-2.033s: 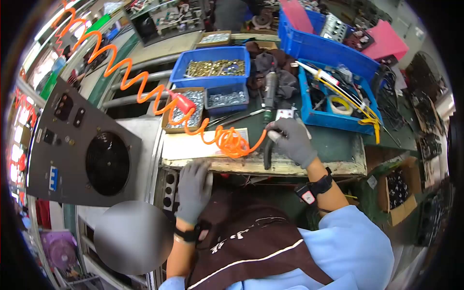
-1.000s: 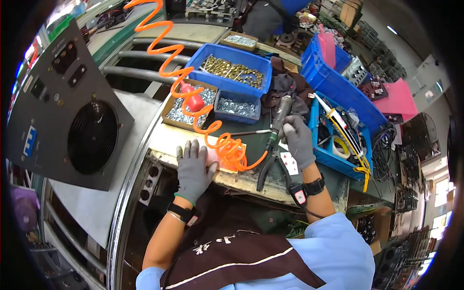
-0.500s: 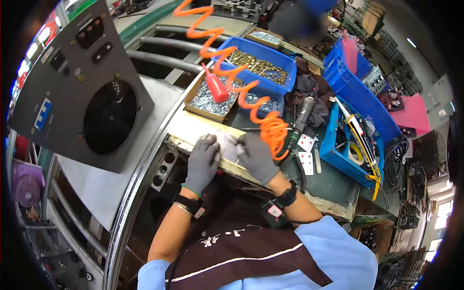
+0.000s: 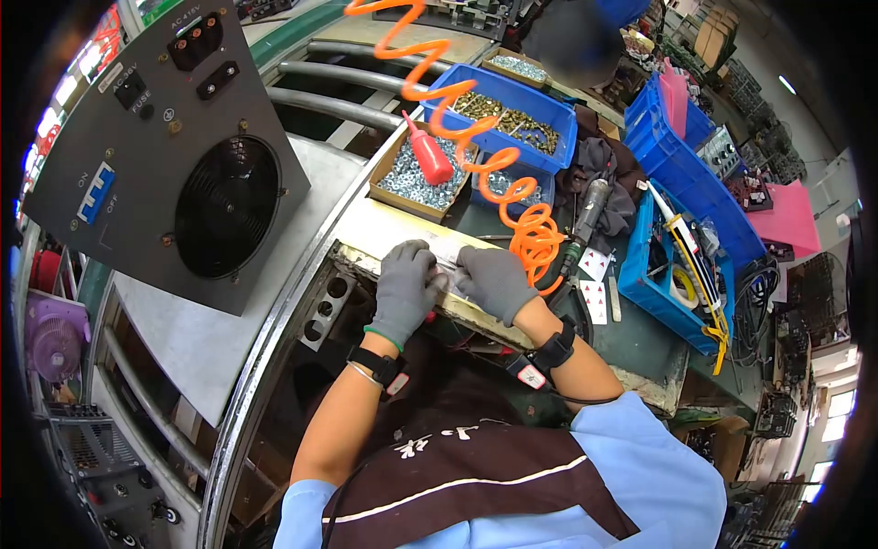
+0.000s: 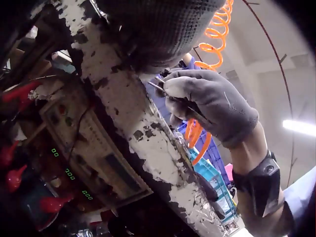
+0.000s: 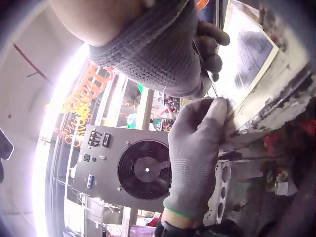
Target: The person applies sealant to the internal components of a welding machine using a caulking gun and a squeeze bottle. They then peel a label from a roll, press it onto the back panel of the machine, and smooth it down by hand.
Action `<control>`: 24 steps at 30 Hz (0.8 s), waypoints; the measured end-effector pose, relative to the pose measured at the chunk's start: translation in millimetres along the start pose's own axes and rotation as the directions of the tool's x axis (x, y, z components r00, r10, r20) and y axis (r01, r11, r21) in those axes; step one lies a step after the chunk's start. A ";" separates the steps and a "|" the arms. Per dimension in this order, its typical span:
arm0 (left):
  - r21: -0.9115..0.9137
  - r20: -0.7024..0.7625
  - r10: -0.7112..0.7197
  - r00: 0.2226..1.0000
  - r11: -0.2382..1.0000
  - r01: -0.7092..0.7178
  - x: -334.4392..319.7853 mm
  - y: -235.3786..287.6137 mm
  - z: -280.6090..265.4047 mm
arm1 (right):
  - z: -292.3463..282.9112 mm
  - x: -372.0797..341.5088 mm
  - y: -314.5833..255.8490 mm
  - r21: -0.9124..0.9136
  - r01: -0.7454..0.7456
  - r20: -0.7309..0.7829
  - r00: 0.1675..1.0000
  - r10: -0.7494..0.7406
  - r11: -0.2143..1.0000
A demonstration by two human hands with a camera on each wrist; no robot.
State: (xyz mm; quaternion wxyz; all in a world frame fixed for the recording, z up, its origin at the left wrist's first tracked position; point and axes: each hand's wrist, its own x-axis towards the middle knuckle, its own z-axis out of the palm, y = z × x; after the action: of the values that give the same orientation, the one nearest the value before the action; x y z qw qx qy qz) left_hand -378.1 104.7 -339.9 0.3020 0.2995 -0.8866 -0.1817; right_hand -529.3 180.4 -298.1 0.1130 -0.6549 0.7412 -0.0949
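Observation:
Both hands wear grey gloves and meet over a printed paper sheet at the bench's front edge. My right hand pinches thin metal tweezers, seen in the left wrist view. Their narrow tips point toward my left hand. In the right wrist view, the left thumb and forefinger come together right at the sheet's near edge, beside the tweezers' tip. What lies between those two fingertips I cannot tell. Beside the right hand, the coiled orange air hose runs to a pneumatic screwdriver.
A dark panel with a fan stands at left. Behind the hands are a box of washers, a red squeeze bottle and a blue bin of brass hardware. Right of them lie labelled cards and a blue tool tray.
The right hand has moved left from beside the screwdriver to the sheet. The left hand has come up onto the bench, its spread fingers drawing in beside the right hand.

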 end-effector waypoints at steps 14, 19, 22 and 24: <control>0.093 0.149 -0.122 0.981 0.990 0.109 17.5 5.8 -7.9 | 2.4 -0.4 13.7 0.105 0.073 -0.034 0.997 -0.069 0.992; 0.231 0.173 -0.115 0.978 0.970 0.073 24.6 9.1 0.8 | 13.9 -4.8 22.7 0.185 0.091 -0.091 0.993 -0.075 0.979; 0.327 0.146 -0.015 0.989 0.944 -0.034 26.7 -1.2 8.8 | 13.1 -7.7 22.2 0.333 0.140 -0.101 0.988 -0.113 0.932; 0.262 0.111 -0.004 0.994 0.965 -0.025 30.3 -8.5 0.6 | 8.5 -9.3 17.8 0.285 0.106 -0.061 0.994 -0.092 0.953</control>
State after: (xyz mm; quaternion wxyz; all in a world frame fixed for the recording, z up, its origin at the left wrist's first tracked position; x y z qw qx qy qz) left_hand -394.3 79.0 -331.7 0.2112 0.3218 -0.9197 -0.0773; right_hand -542.7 191.9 -311.0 0.1847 -0.6653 0.6883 -0.2224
